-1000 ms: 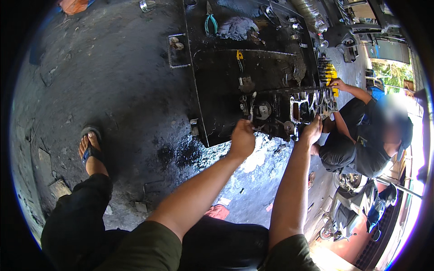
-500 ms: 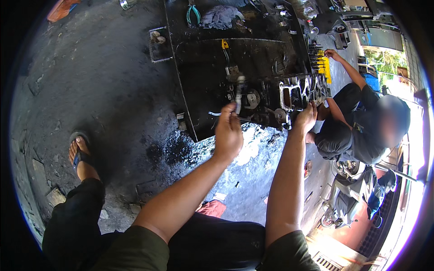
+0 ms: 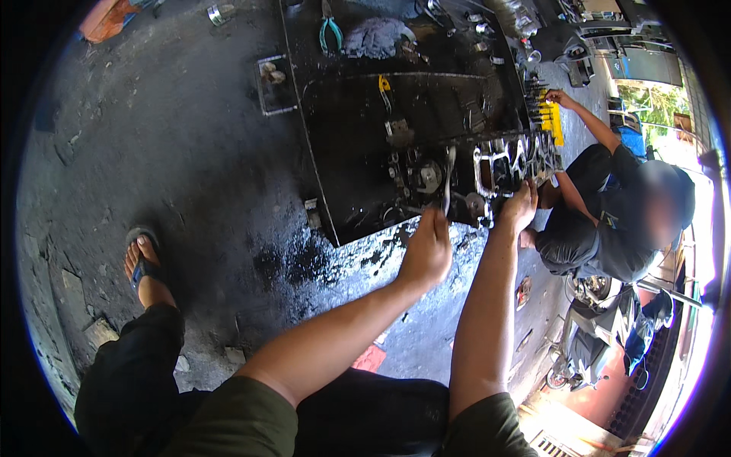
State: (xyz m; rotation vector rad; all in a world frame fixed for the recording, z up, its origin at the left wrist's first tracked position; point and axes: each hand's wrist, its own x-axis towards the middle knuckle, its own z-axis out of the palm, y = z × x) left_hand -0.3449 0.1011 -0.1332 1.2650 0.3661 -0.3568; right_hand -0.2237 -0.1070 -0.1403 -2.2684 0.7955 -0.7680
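Observation:
My left hand (image 3: 426,251) is closed around the lower end of a slim silver wrench (image 3: 449,175), which points up and away from me over the near side of an engine block (image 3: 480,171). The block is oily metal with large openings along its upper face and lies on a dark metal work surface (image 3: 343,183). At the block's near right edge, my right hand (image 3: 519,207) has its fingers bent over the metal. What those fingertips press on is partly hidden.
Across from me a crouching person (image 3: 609,213) reaches to a yellow rack (image 3: 551,122) of dark rods. On the surface lie teal-handled pliers (image 3: 330,36), a grey rag (image 3: 375,38) and a yellow-handled tool (image 3: 384,87). A motorbike (image 3: 598,327) stands at the right.
My left hand has swung the wrench to the right, from the block's left end toward its middle. My right hand stays on the block's edge; the whole view has shifted slightly.

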